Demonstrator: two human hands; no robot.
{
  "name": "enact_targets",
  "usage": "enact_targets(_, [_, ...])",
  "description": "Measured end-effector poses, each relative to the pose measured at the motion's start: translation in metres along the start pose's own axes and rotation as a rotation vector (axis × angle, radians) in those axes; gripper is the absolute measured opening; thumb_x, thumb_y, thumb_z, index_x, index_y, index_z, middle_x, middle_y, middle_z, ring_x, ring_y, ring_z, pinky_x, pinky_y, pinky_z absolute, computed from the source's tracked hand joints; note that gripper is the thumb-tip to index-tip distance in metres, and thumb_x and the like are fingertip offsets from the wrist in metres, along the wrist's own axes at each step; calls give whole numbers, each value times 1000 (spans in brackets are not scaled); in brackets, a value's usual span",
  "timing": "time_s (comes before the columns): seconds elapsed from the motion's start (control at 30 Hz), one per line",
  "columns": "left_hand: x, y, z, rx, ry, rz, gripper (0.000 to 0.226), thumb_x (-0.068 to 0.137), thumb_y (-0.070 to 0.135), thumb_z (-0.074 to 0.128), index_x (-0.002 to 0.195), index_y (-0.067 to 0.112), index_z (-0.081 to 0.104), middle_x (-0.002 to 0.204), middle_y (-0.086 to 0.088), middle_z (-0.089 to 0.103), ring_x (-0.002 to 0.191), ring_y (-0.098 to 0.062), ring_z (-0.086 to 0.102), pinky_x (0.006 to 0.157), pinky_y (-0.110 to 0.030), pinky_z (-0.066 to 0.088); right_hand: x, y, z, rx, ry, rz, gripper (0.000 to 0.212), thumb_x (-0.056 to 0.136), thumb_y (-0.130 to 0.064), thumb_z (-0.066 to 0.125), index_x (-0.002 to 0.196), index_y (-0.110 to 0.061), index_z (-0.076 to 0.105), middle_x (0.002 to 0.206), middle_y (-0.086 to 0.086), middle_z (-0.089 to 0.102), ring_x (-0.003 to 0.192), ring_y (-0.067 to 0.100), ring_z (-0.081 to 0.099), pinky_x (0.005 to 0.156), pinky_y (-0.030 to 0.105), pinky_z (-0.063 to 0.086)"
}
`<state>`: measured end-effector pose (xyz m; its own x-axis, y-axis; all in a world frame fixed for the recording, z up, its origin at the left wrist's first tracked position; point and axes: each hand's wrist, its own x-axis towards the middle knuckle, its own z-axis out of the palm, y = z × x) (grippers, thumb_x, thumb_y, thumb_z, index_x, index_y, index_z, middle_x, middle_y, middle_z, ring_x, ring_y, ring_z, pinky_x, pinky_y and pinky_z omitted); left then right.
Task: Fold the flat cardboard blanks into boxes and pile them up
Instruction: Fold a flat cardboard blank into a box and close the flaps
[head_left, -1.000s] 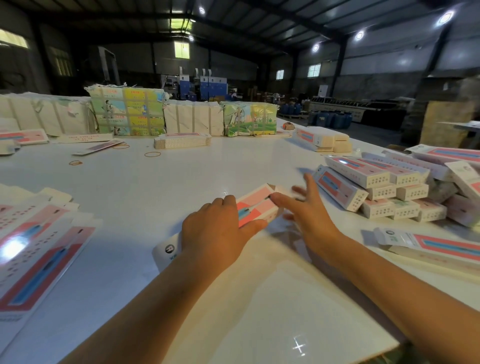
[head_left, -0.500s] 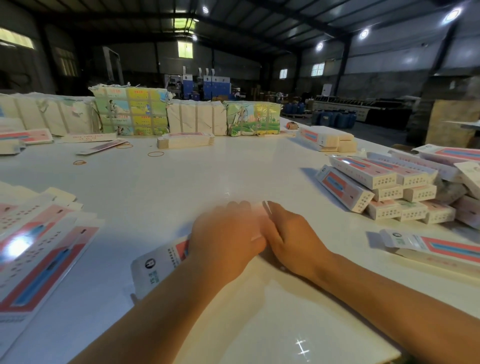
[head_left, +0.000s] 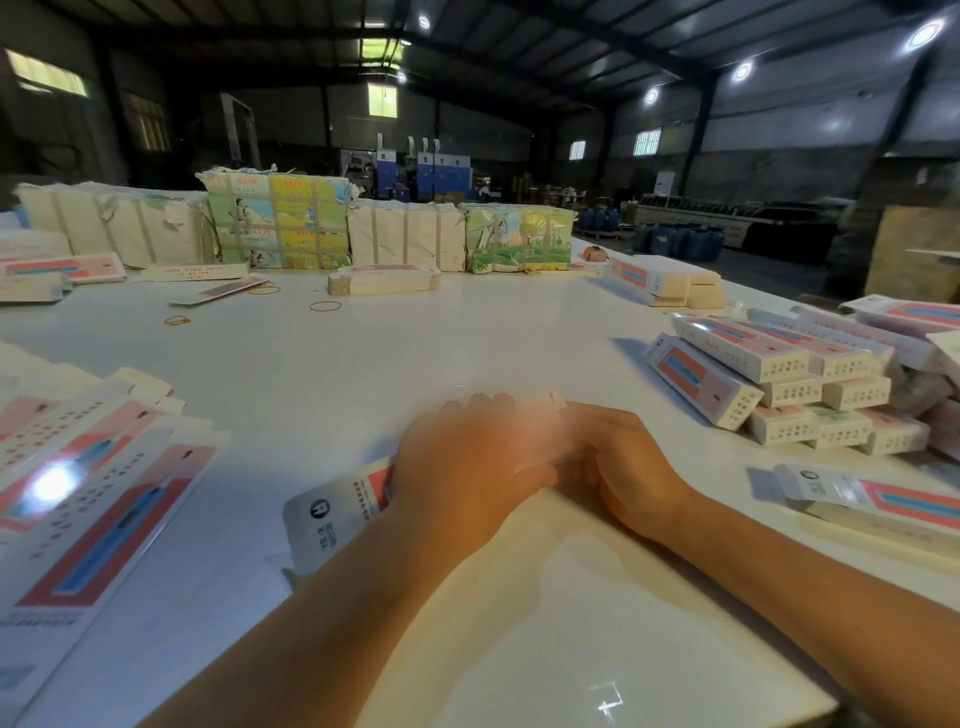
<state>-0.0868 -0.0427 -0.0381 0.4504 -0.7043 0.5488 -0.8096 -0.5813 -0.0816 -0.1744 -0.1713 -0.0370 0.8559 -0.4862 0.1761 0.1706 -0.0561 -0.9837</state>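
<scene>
Left hand (head_left: 467, 467) and right hand (head_left: 618, 467), both motion-blurred, meet over one box (head_left: 337, 512) at the centre of the white surface (head_left: 363, 364). The left hand's grip covers and grasps the box; the right hand's curled fingers close on its far end. The box's rounded flap projects lower left. Flat blanks (head_left: 88, 488) lie fanned at left; folded boxes (head_left: 779, 384) are piled at right.
</scene>
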Motion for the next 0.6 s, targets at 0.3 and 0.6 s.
enact_targets(0.3, [2, 6, 1, 62, 4, 41, 55, 88, 67, 34, 120, 22, 32, 112, 0, 51, 98, -19, 52, 72, -29, 30, -6, 8, -1, -544, 69, -250, 29, 95, -8, 42, 69, -14, 55, 63, -1, 57, 59, 6, 50, 59, 21, 42])
enact_targets(0.6, [2, 10, 1, 89, 1, -15, 53, 90, 60, 42, 122, 20, 29, 113, -2, 51, 100, -21, 53, 74, -30, 36, -8, 2, 4, -570, 46, -268, 22, 98, -17, 43, 98, -18, 65, 83, 0, 68, 77, 14, 63, 72, 34, 54])
